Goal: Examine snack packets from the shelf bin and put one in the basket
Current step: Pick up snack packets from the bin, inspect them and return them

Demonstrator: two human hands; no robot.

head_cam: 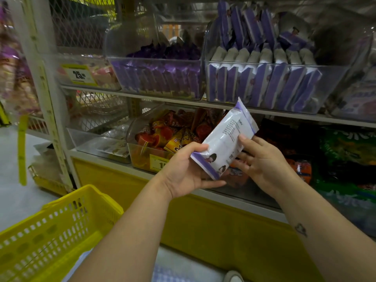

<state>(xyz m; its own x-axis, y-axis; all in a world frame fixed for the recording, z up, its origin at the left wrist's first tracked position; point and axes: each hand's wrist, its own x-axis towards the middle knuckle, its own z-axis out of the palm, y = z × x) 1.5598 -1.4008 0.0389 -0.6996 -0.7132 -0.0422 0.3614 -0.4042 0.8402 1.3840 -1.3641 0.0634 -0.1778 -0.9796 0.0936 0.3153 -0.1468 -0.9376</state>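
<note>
A glossy, pillow-shaped white-and-purple snack packet (223, 139) tilts between the hands. The left hand (183, 169) grips its crimped lower end and the right hand (264, 165) pinches its side. Above them sits a clear plastic bin (335, 82) of similar packets; below the left hand is a perforated yellow basket (57, 231).

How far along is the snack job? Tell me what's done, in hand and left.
Done: one white-and-purple packet is out of the shelf bin. In hand: the left hand grips its lower end, the right hand pinches its side, printed back facing up, so it's being examined. Left: dropping it into the yellow basket, where no packet shows.
</note>
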